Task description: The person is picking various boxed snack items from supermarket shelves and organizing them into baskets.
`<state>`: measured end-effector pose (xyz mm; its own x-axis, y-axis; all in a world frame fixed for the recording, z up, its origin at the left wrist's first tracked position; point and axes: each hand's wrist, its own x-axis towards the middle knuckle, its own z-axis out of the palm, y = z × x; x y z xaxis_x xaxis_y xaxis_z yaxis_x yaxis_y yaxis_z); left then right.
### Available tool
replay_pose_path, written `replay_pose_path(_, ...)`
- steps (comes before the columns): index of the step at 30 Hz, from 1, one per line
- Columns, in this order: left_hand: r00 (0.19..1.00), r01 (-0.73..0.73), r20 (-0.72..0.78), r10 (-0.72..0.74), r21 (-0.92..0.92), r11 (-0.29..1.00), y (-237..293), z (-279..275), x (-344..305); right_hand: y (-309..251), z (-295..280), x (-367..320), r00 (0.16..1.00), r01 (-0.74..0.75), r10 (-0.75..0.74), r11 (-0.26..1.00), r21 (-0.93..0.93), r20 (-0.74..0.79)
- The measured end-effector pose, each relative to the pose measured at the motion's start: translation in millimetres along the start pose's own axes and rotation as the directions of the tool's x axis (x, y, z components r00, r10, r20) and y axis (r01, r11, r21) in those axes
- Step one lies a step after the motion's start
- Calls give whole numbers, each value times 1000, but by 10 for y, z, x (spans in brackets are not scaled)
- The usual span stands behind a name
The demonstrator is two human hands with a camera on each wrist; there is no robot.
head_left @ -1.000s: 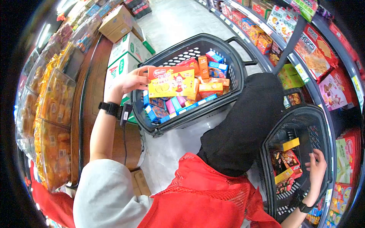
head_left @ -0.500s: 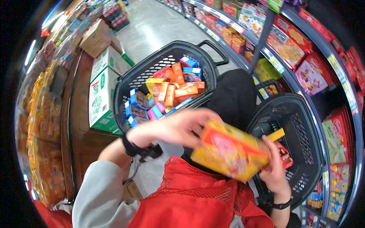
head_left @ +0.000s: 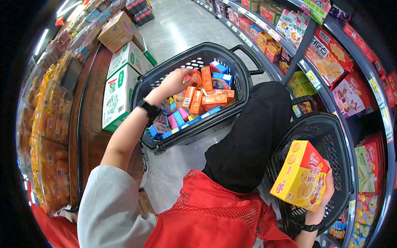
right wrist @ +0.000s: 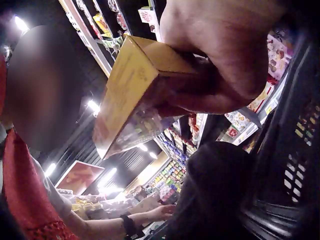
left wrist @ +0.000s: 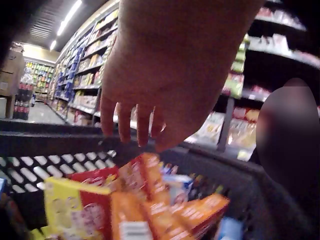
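Note:
My left hand (head_left: pixel 175 82) is over the large black basket (head_left: pixel 249 82), fingers pointing down. In the left wrist view this hand (left wrist: pixel 175 75) holds nothing, its fingers hanging loosely above several orange boxes (left wrist: pixel 132 215) and a yellow-and-red box (left wrist: pixel 77 207). Blue and pink packets (head_left: pixel 175 120) lie at the basket's near side. On the other side, my right hand (head_left: pixel 328 188) grips a yellow-and-red biscuit box (head_left: pixel 298 177) by its right edge, tilted above a second black basket (head_left: pixel 328 142). The box hides most of that basket's contents.
A bent leg in black trousers (head_left: pixel 252 132) lies between the two baskets. Stocked shelves (head_left: pixel 308 68) run along the right. To the left stand white-and-green cartons (head_left: pixel 120 97), a brown carton (head_left: pixel 117 31) and a wooden display stand (head_left: pixel 93 136) with bagged goods.
The yellow biscuit box has gone from my left hand over the large basket to my right hand over the second basket. My left hand has returned above the large basket without it.

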<state>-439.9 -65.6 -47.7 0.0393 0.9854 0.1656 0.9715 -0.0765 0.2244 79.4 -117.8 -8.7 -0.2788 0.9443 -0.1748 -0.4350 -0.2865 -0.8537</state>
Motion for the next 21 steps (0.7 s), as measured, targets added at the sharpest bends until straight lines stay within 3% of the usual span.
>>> replay_pose_path(1,1000,-3,1,3,-1,1000,-176,133,-31,-4,-15,5,1000,-2,2,1000,-1,7)
replay_pose_path(4,967,-11,243,-74,332,943,-656,566,-169,-10,-37,11,1000,-3,4,999,-50,22)
replay_pose_path(5,967,-16,244,-68,326,945,-682,577,-198,-19,-46,14,999,-3,6,996,-93,35)
replay_pose_path(7,954,124,199,-225,421,899,-685,624,-294,-44,-54,1,1000,-17,18,993,-118,13)
replay_pose_path(9,860,145,427,-280,323,935,-682,546,-406,-38,-59,10,995,-20,6,989,-144,-95)
replay_pose_path(10,885,130,402,-233,268,955,-942,621,-463,-29,40,24,985,65,-103,965,-254,-138)
replay_pose_path(11,880,205,357,-313,311,928,-826,454,-433,-11,103,30,943,262,-325,857,-443,-71)
replay_pose_path(12,917,166,291,-273,344,924,-708,241,-429,-20,69,-24,885,330,-463,549,-768,49)
replay_pose_path(13,948,129,224,-226,378,917,-495,-21,-450,-45,38,-82,821,325,-531,128,-937,211)
replay_pose_path(14,995,58,55,-84,376,925,-408,-173,-474,-138,55,-52,780,489,-433,-28,-872,452)
replay_pose_path(15,991,-10,-121,62,390,921,-332,-338,-511,-196,-2,-28,607,671,-344,-260,-694,716)
replay_pose_path(17,908,-140,-273,317,516,845,115,-784,-527,-272,-28,-136,527,677,-230,-467,-568,818)
replay_pose_path(21,684,-284,-468,559,535,796,662,-1180,-453,-460,-148,-331,500,628,-179,-598,-498,847)
